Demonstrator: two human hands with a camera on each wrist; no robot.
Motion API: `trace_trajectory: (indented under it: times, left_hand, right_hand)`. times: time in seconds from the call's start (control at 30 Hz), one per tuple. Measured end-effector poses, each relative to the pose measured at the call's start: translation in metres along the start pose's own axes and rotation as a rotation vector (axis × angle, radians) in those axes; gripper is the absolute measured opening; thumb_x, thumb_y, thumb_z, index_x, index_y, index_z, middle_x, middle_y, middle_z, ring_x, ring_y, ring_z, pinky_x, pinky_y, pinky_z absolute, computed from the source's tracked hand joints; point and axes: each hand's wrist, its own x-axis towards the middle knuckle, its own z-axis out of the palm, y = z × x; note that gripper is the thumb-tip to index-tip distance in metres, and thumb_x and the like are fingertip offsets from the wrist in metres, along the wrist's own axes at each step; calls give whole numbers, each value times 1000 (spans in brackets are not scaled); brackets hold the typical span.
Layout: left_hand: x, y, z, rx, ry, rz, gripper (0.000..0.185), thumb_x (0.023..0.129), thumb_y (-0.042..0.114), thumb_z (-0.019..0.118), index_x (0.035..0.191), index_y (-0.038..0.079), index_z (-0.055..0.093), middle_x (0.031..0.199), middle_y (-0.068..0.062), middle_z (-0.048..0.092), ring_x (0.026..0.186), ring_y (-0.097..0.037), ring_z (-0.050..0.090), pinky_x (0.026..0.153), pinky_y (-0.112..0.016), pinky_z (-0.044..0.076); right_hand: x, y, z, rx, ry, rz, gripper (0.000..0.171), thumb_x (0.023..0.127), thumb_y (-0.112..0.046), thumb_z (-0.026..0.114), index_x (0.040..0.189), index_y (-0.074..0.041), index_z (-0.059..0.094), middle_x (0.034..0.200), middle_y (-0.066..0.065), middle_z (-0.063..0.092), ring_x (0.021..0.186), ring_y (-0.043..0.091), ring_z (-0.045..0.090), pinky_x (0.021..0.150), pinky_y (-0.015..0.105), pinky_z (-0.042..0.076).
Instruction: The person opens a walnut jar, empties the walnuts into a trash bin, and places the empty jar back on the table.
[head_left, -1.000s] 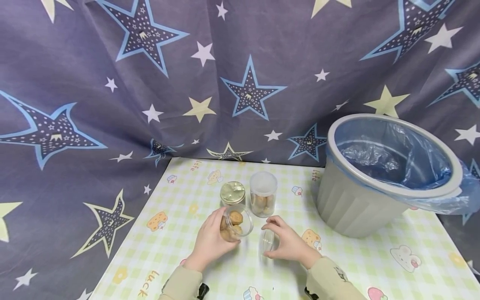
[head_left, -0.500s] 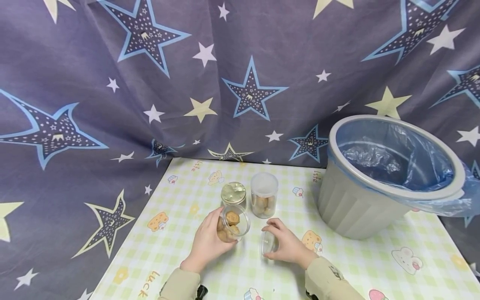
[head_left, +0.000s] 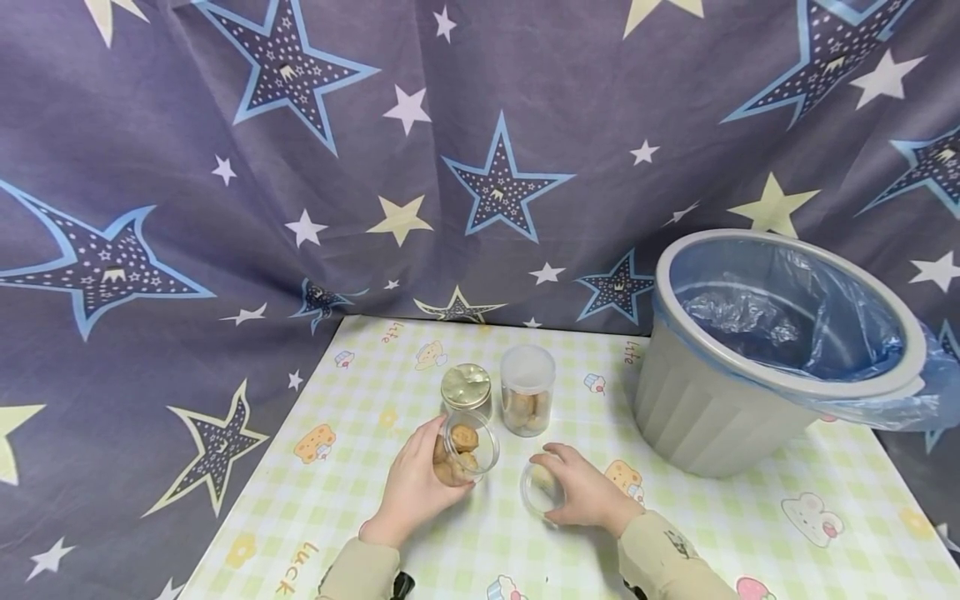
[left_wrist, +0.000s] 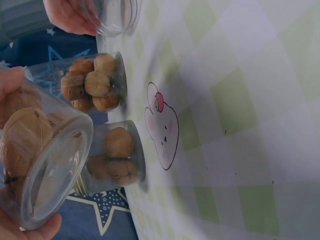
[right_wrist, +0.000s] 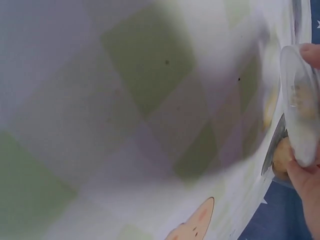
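Note:
My left hand (head_left: pixel 417 486) grips an open clear jar of walnuts (head_left: pixel 467 451), tilted with its mouth toward the right. In the left wrist view that jar (left_wrist: pixel 41 161) fills the lower left, with walnuts showing through its wall. My right hand (head_left: pixel 583 493) holds the jar's clear round lid (head_left: pixel 542 488) low over the table, just right of the jar. The right wrist view shows the lid (right_wrist: pixel 300 116) pinched at its rim. Behind stand a gold-lidded jar (head_left: pixel 467 388) and a clear-lidded jar (head_left: pixel 527 388), both with walnuts inside.
A grey bin (head_left: pixel 705 408) lined with a blue bag stands at the right on the green checked tablecloth (head_left: pixel 675 533). A star-printed curtain (head_left: pixel 225 208) hangs behind and drapes down the table's left side.
My right hand has turned the lid from edge-on to nearly flat and lowered it toward the table. The left hand and its jar have hardly moved.

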Motion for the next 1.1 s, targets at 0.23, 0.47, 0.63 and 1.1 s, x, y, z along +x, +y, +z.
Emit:
trace_trajectory:
  times: [0.23,0.47,0.63,1.1]
  left_hand:
    - [-2,-2,1,-5,-2,0,100,51,31,92,134,3,44,127,-11,56,112,-29,57,94,-47,49]
    - [-2,-3,2,-15,-21,-18,99,51,29,91,134,2,44,128,-11,56,113,-29,57,95,-47,49]
    - [-3,-2,2,-16,-24,-25,101,50,30,92,135,4,43,128,-12,55,113,-30,56,95,-47,48]
    - [-4,2,0,-23,-65,-53,100,53,28,92,136,3,41,130,-12,54,115,-31,55,97,-48,47]
  right_hand:
    - [0,0,2,-113,-3,-27,77,59,-14,85,130,-14,53,138,21,42,126,39,42,103,52,41]
    - [2,-1,3,-235,11,-63,80,55,-10,84,129,-17,54,133,18,46,122,36,46,104,51,39]
    - [5,-2,3,-277,2,-76,82,54,-10,83,130,-17,53,129,17,48,115,34,49,99,50,44]
    - [16,-7,-7,-282,-111,-13,83,53,-10,86,130,-17,55,115,8,50,96,22,50,75,36,51]
